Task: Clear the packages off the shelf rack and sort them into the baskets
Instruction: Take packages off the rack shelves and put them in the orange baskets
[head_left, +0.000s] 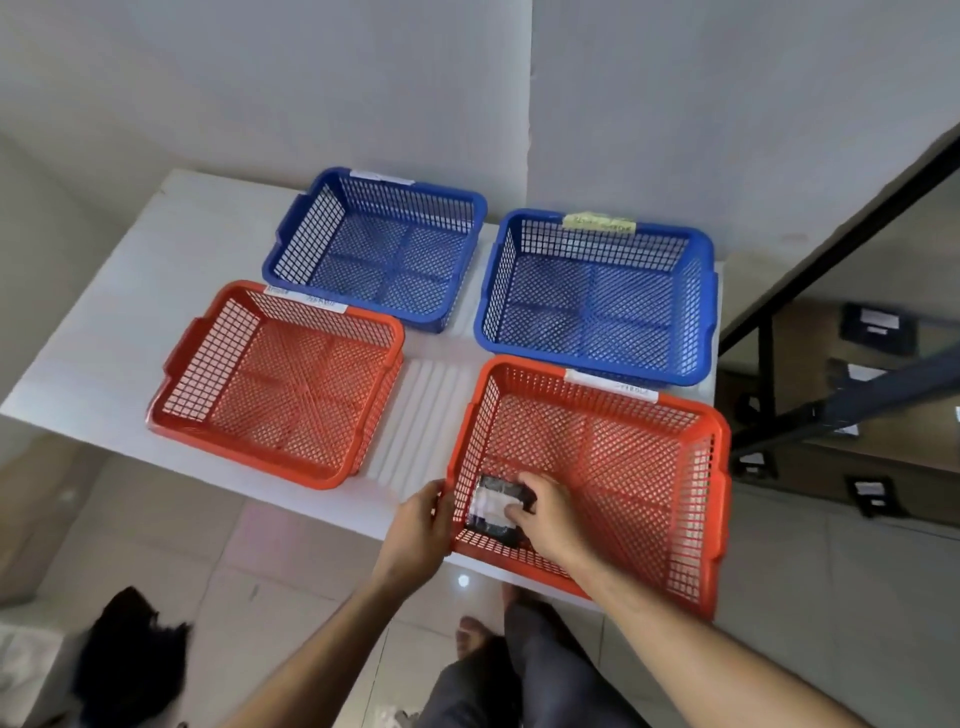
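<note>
Package (497, 510) under right hand (545, 514); left hand (421, 525) grips basket (719, 499).

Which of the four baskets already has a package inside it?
The near right red basket, the one closest to the person. A black package lies in its near left corner under the right hand; the other three baskets show only bare mesh.
</note>
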